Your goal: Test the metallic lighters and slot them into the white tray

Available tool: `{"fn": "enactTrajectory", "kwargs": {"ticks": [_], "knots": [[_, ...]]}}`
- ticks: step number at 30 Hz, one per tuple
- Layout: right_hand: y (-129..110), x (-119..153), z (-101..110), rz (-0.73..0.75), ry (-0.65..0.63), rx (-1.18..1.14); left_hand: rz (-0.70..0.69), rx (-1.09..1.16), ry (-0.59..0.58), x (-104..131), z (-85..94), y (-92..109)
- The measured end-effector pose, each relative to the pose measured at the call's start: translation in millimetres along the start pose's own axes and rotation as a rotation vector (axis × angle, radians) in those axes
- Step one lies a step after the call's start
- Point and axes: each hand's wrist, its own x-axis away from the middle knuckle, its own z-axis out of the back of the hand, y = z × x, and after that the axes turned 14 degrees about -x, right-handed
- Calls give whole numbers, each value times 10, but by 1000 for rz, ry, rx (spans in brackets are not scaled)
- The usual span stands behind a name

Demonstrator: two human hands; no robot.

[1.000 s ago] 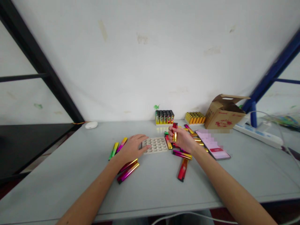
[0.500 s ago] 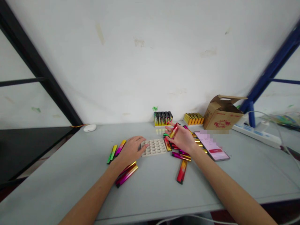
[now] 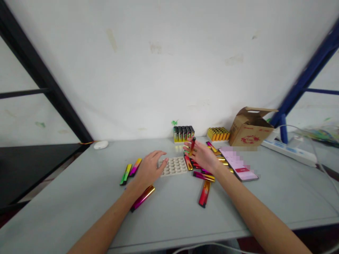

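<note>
Toward the back edge of the worktop (image 3: 169, 208), my right hand (image 3: 204, 155) holds a lighter (image 3: 192, 145) nearly upright beyond the tray's (image 3: 173, 166) back right corner, my open left hand (image 3: 149, 170) beside its left end.

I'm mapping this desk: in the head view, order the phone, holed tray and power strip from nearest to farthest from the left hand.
From the left hand:
1. Holed tray, just to its right.
2. Phone, right of the scattered lighters.
3. Power strip, at far right.
</note>
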Motion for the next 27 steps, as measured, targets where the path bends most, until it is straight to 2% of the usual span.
{"fn": "enactTrajectory", "kwargs": {"ticks": [5,9,13,15,17,20,24,27], "knots": [[172,113,-159,221,-103,330,23,196,40,52,44,276],[261,195,-277,307,-191,464,-11,340,-48,63,92,406],[354,227,-328,373,-279,586,-62,484,-150,40,155,424],[390,235,-336,402,-306,624,-41,524,-171,35,168,415],[404,231,-327,419,-284,630,13,586,-185,30,165,401],[383,185,-262,426,-168,566,138,810,-172,13,140,357],[307,80,-97,363,-17,433,330,1174,-120,-38,127,260],[247,32,-5,333,68,390,433,1298,-83,-71,160,193]]}}
